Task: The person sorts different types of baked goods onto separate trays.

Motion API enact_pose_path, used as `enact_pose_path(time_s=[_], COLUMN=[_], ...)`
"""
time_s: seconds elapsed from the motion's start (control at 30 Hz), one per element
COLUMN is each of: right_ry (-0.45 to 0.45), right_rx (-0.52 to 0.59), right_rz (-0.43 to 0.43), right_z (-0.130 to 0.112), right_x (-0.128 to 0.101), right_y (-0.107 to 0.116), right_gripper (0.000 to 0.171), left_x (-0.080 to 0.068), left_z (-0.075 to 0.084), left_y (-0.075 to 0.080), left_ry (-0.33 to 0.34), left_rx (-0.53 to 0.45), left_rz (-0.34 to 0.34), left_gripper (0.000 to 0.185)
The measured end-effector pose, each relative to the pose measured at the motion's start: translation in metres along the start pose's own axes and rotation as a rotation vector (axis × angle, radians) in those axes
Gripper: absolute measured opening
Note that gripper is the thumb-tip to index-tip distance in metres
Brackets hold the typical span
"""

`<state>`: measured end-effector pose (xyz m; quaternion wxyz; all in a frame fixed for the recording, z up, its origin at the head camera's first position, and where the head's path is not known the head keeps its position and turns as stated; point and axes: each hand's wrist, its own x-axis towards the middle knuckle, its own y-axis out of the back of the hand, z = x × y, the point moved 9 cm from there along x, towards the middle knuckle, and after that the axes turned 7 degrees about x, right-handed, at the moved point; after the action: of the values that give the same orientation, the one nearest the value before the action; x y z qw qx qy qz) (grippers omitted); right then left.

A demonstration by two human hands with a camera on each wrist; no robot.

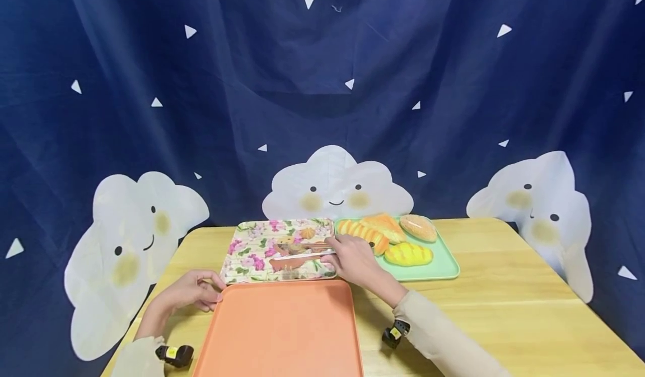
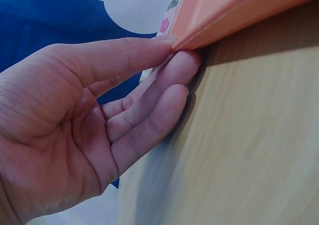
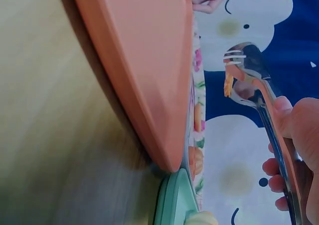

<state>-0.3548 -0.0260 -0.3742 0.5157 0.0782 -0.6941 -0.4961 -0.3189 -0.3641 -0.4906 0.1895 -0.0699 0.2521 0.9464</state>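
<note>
My left hand (image 1: pixel 211 293) lies on the table at the far left corner of the orange tray (image 1: pixel 282 332). In the left wrist view the left hand (image 2: pixel 177 53) pinches that corner of the orange tray (image 2: pixel 234 11), thumb on top and fingers under the rim. My right hand (image 1: pixel 335 254) reaches over the floral tray (image 1: pixel 247 254) and grips metal tongs (image 1: pixel 302 252) by their handle. The right wrist view shows the tongs (image 3: pixel 249 80) held in my right hand (image 3: pixel 284 135), their spoon-shaped tips close together above the floral tray (image 3: pixel 197 110).
A green tray (image 1: pixel 445 268) to the right of the floral one carries several breads, among them a yellow bun (image 1: pixel 408 254) and a round roll (image 1: pixel 418 227). A blue curtain with white cloud cutouts (image 1: pixel 335 189) hangs behind the wooden table (image 1: pixel 504 310).
</note>
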Motion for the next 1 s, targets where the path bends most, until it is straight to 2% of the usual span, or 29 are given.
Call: enact_pose_path(time_s=[0.43, 0.6, 0.67, 0.77, 1.0], right_ry=[0.001, -0.004, -0.004, -0.014, -0.05], right_rx=[-0.072, -0.085, -0.087, -0.088, -0.065], right_rz=[-0.066, -0.105, -0.113, -0.124, -0.124], right_z=[-0.004, -0.006, -0.006, -0.005, 0.0], right_x=[0.015, 0.016, 0.018, 0.018, 0.019], right_y=[-0.026, -0.038, -0.041, -0.045, -0.051], right_gripper=[0.037, 0.025, 0.024, 0.032, 0.028], left_x=[0.001, 0.001, 0.001, 0.0, 0.001], left_z=[0.0, 0.0, 0.002, 0.003, 0.0], left_y=[-0.001, -0.001, 0.001, 0.001, -0.001], left_ry=[-0.003, -0.007, -0.008, -0.011, -0.01], left_rx=[-0.024, -0.022, -0.021, -0.021, -0.021], left_rz=[-0.004, -0.002, 0.003, 0.008, -0.005], left_gripper=[0.032, 0.031, 0.031, 0.032, 0.03])
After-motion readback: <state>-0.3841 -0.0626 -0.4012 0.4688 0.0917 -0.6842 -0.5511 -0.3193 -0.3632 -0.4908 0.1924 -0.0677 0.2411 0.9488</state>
